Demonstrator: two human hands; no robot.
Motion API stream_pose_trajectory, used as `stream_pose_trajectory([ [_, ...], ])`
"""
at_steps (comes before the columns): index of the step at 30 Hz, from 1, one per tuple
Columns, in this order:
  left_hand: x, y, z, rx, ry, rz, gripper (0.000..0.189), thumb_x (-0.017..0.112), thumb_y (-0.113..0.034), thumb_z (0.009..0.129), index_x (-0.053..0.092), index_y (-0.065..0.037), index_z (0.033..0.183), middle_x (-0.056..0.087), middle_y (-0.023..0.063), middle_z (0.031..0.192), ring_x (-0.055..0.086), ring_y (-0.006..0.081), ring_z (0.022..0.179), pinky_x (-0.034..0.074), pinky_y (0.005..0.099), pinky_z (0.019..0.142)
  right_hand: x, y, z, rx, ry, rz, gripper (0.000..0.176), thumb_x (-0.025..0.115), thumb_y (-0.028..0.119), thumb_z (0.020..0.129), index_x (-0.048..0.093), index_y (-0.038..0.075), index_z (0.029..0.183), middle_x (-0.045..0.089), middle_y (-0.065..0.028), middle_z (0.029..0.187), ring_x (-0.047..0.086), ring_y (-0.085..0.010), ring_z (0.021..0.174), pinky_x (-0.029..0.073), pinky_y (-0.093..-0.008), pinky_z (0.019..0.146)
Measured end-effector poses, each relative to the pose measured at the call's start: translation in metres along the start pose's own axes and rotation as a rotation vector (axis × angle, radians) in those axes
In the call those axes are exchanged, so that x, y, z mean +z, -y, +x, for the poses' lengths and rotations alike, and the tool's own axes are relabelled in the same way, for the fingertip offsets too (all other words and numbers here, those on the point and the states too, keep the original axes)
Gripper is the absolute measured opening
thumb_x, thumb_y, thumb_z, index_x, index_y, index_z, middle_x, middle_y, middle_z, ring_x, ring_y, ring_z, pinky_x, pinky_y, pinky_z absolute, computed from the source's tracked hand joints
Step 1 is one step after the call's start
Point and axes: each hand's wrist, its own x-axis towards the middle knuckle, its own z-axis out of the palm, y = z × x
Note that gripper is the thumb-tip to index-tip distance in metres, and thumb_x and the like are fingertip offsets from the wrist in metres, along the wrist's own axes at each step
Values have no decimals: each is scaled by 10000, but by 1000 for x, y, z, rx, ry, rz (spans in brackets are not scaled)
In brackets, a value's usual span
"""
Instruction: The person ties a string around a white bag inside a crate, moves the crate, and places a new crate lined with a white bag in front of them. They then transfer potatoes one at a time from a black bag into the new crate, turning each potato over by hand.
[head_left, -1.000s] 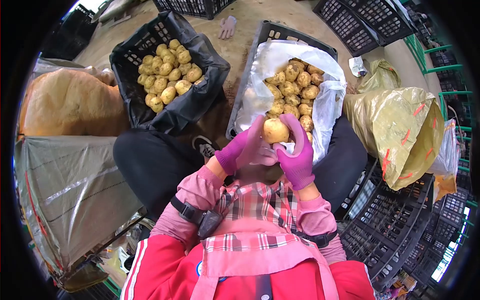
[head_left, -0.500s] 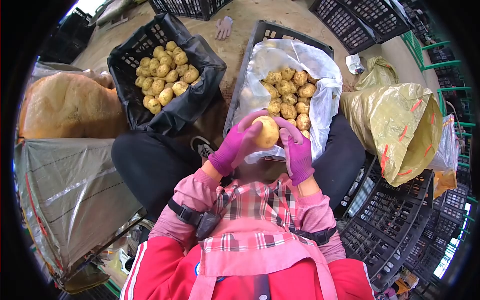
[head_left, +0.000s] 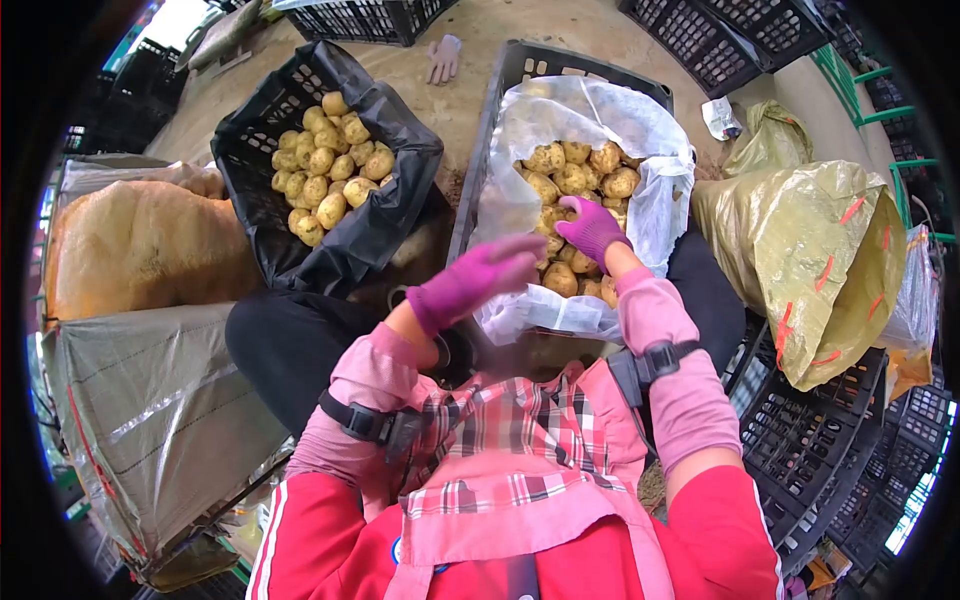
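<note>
My left hand point(head_left: 476, 284), in a purple glove, is over the near left edge of the right-hand crate. Its fingers are stretched out and somewhat blurred, and no potato shows in them. My right hand point(head_left: 594, 232), gloved alike, reaches down onto the potatoes point(head_left: 572, 179) in that crate. Its thumb and fingers are apart and touch the heap; the fingertips are partly hidden. White sheeting point(head_left: 655, 190) lines this dark crate point(head_left: 492, 120). To the left, a black crate point(head_left: 262, 125) with a dark liner point(head_left: 408, 160) holds more potatoes point(head_left: 325, 160).
A large yellowish sack point(head_left: 790, 230) lies open at the right, above black crates point(head_left: 815, 430). At the left are a full orange-tinted sack point(head_left: 145, 250) and a grey covered block point(head_left: 160, 400). A loose glove point(head_left: 442, 60) lies on the floor between the crates.
The potato held between both hands is no longer in them. My right hand has moved up onto the heap in the right-hand crate. The left hand has shifted slightly left and down.
</note>
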Motion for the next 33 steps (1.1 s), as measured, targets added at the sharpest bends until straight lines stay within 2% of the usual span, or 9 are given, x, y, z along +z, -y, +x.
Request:
stream_pose_trajectory([
  [2,13,18,16,-47,163,652,551,583,-286,997,411,-28,1452,484,144,1439,522,232,1264,415,325,1057,28,-5,12,-43,39,-166,529,690,269,776,598,126,1277,649,-165,1221,619,-343,1127,494,-432,966],
  [4,13,47,28,-1,-201,241,596,610,-265,982,375,-2,1463,460,167,1459,469,244,1322,383,336,1086,35,8,21,-37,107,-304,535,684,251,763,595,143,1280,642,-169,1231,609,-352,1143,490,-442,974],
  [7,-16,69,45,248,-688,131,613,625,-241,973,357,15,1462,444,183,1467,434,253,1355,356,337,1111,15,23,30,5,225,-366,572,718,220,719,597,159,1274,641,-177,1232,610,-349,1150,495,-430,970],
  [10,-15,51,36,168,-645,-17,593,628,-215,970,367,10,1453,436,187,1468,423,268,1364,340,336,1123,1,1,46,65,394,-211,712,814,334,696,570,71,1311,658,-178,1209,642,-301,1109,498,-387,963],
  [13,-16,55,28,212,-638,10,567,607,-223,984,367,-6,1450,491,165,1391,543,231,1235,474,329,995,-11,-9,28,58,455,143,743,819,361,732,545,7,1324,649,-160,1230,629,-231,1127,499,-354,952],
  [19,23,1,-3,-64,-406,-157,612,605,-291,984,337,-35,1472,529,133,1296,651,207,1027,575,306,788,-54,68,-74,2,333,983,712,770,198,813,450,16,1423,563,-93,1338,553,-188,1198,462,-324,993],
  [24,39,16,-13,150,-292,-122,703,705,-285,914,346,-73,1479,526,118,1293,624,194,1080,562,303,803,-50,94,-121,-136,313,1104,738,687,212,896,315,18,1504,457,-110,1447,476,-189,1297,404,-317,1059],
  [27,46,22,-19,422,-514,517,750,771,-261,848,383,-59,1456,530,121,1302,602,216,1122,535,308,861,-45,114,-138,-157,162,1007,668,626,214,966,293,2,1505,424,-121,1457,474,-171,1272,409,-307,1046],
  [33,53,13,-38,450,-629,726,737,824,-223,756,465,-48,1375,561,177,1292,598,308,1151,498,352,937,-27,127,-154,3,-65,860,439,525,295,1026,525,9,1359,602,-43,1130,574,-102,992,464,-231,882],
])
